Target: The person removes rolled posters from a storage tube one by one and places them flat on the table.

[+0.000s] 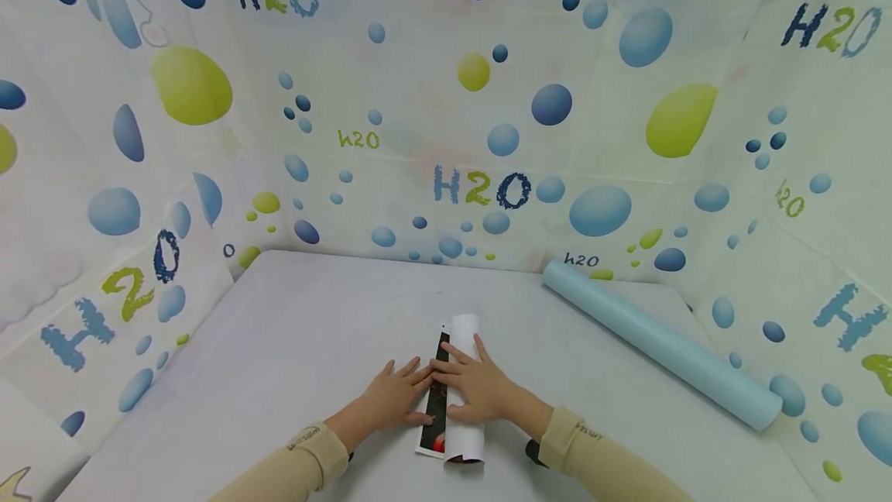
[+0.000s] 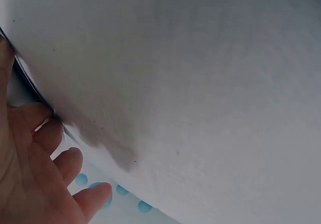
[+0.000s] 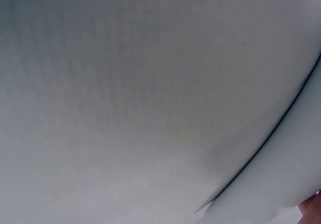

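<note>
A partly rolled sheet of paper lies on the white table (image 1: pixel 313 324) in the head view. Its white roll (image 1: pixel 465 440) runs lengthwise away from me, and a flat strip with a dark printed picture (image 1: pixel 436 413) shows on its left. My right hand (image 1: pixel 484 387) rests across the roll, fingers spread and reaching over the strip. With its fingers spread, my left hand (image 1: pixel 392 400) touches the strip's left edge; its fingertips meet those of the right hand. The left wrist view shows the left fingers (image 2: pixel 47 133) at the paper's edge. The roll's side (image 3: pixel 281 169) fills the right wrist view's lower right.
A long light-blue roll (image 1: pixel 662 343) lies slantwise along the table's right side. Behind the table and on both sides hang white sheets (image 1: pixel 418 84) printed with blue and green drops and "H2O" lettering.
</note>
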The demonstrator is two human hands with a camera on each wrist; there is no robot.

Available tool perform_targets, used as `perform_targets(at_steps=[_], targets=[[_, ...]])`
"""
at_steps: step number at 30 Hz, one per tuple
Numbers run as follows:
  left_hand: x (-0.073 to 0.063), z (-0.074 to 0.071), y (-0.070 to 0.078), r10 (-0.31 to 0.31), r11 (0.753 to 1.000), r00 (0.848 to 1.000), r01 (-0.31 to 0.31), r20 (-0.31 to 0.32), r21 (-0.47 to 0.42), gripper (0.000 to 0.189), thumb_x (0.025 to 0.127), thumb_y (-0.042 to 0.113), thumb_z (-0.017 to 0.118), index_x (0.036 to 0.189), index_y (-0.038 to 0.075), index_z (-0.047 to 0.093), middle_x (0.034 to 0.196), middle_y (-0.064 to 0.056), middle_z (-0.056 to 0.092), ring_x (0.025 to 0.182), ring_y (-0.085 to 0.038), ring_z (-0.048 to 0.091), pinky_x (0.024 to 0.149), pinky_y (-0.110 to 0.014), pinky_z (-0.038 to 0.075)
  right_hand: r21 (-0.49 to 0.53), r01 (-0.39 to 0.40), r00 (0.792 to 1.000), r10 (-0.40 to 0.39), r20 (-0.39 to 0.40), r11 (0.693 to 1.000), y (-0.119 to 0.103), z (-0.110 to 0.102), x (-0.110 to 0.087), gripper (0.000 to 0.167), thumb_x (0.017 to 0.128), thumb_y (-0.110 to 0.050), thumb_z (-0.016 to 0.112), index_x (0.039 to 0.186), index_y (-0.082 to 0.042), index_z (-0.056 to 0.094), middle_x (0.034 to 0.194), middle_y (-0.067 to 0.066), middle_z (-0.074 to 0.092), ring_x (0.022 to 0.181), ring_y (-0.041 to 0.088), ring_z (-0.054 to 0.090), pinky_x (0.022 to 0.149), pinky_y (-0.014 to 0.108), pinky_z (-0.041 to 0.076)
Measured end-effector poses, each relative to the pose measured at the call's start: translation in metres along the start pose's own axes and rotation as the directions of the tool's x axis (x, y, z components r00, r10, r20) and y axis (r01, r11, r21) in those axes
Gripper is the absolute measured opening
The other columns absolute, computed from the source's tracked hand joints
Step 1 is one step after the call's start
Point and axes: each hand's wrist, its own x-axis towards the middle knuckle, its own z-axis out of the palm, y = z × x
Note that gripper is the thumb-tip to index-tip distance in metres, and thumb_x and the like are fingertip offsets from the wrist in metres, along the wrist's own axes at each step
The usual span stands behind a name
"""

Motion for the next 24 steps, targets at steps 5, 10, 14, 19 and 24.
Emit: perform_targets(at_steps=[5, 10, 14, 19, 24], targets=[[-0.001, -0.001, 0.001, -0.012, 1.0, 1.0, 0.012, -0.004, -0.011, 0.075, 0.082, 0.063, 0.047, 0.138, 0.014, 0.042, 0.144, 0.002, 0.036, 0.132, -0.026, 0.031, 0.097, -0.052, 0.035, -0.011, -0.03, 1.0, 0.03, -0.005, 0.999, 0.001, -0.004, -0.004, 0.044, 0.085, -0.041, 0.046, 0.12, -0.017, 0.061, 0.138, -0.003, 0.044, 0.137, 0.021, 0.019, 0.101, 0.065, 0.006], [-0.005, -0.004, 0.0, -0.03, 0.999, 0.999, 0.029, -0.013, -0.017, 0.074, 0.08, 0.062, 0.051, 0.137, 0.014, 0.044, 0.143, 0.003, 0.038, 0.13, -0.026, 0.034, 0.096, -0.051, 0.036, -0.04, -0.062, 0.997, 0.06, -0.044, 0.997, 0.003, -0.009, -0.009, 0.043, 0.082, -0.056, 0.049, 0.1, -0.019, 0.063, 0.131, -0.004, 0.052, 0.133, 0.023, 0.029, 0.101, 0.064, 0.01], [-0.009, -0.004, -0.001, -0.051, 0.998, 0.999, 0.05, -0.007, -0.037, 0.076, 0.08, 0.062, 0.051, 0.138, 0.014, 0.043, 0.143, 0.003, 0.037, 0.13, -0.027, 0.034, 0.097, -0.051, 0.035, -0.085, -0.077, 0.996, 0.073, -0.048, 0.993, 0.004, -0.009, -0.01, 0.059, 0.075, -0.067, 0.05, 0.108, -0.02, 0.06, 0.125, -0.006, 0.056, 0.132, 0.023, 0.031, 0.101, 0.065, 0.009], [-0.013, -0.004, -0.004, -0.071, 0.997, 0.997, 0.071, -0.004, -0.042, 0.076, 0.079, 0.062, 0.051, 0.138, 0.015, 0.042, 0.143, 0.003, 0.038, 0.13, -0.026, 0.034, 0.097, -0.052, 0.035, -0.163, -0.107, 0.992, 0.096, -0.078, 0.981, 0.006, -0.008, -0.011, 0.065, 0.066, -0.073, 0.054, 0.107, -0.022, 0.056, 0.119, -0.005, 0.058, 0.127, 0.025, 0.037, 0.1, 0.066, 0.01], [-0.016, -0.002, -0.007, -0.075, 0.996, 0.997, 0.075, -0.002, -0.051, 0.077, 0.079, 0.062, 0.052, 0.138, 0.014, 0.043, 0.143, 0.002, 0.038, 0.13, -0.027, 0.033, 0.097, -0.052, 0.035, -0.221, -0.146, 0.988, 0.131, -0.082, 0.964, 0.008, -0.006, -0.014, 0.064, 0.061, -0.074, 0.055, 0.104, -0.027, 0.063, 0.116, -0.004, 0.053, 0.116, 0.025, 0.041, 0.098, 0.069, 0.01]])
